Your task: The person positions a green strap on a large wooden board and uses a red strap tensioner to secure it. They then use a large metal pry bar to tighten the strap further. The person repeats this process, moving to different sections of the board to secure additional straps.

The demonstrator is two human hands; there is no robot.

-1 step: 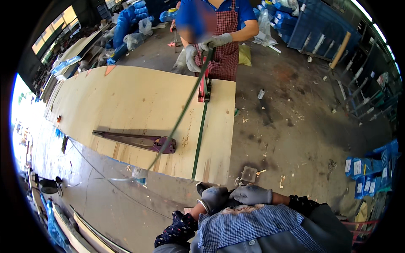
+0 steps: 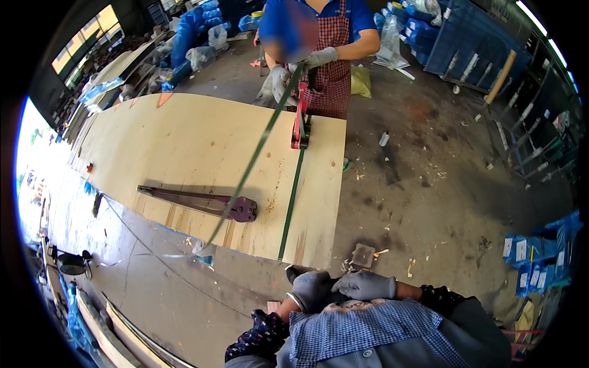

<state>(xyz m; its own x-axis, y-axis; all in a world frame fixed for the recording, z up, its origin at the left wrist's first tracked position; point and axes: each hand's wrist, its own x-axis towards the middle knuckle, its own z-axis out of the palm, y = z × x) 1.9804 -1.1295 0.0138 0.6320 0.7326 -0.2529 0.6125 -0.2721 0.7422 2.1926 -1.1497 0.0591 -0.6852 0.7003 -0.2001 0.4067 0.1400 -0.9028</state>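
My left hand (image 2: pixel 310 288), in a grey glove, is held close against my body with its fingers curled. Beside it my right hand (image 2: pixel 366 286), gloved alike, has its fingers bent toward the left one. Something dark lies between them, too hidden to name. Just ahead is a stack of pale plywood sheets (image 2: pixel 202 138) with a green strap (image 2: pixel 289 208) across its right end. A red strap tensioner (image 2: pixel 300 127) sits on that strap at the far edge, by a co-worker's gloved hands (image 2: pixel 320 58). A purple long-handled strap crimper (image 2: pixel 242 209) lies on the plywood.
A loose length of green strap (image 2: pixel 254 158) slants from the co-worker over the plywood's near edge. On the floor are a small bottle (image 2: pixel 384 138), a block (image 2: pixel 363 254) and wood scraps. Blue-wrapped packs (image 2: pixel 531 251) stand at right, a metal rack (image 2: pixel 531 144) behind them.
The view has shifted slightly. The tensioner's red handle now shows more, rising toward the co-worker's hands, and the loose strap has swung a little. My hands stay where they were.
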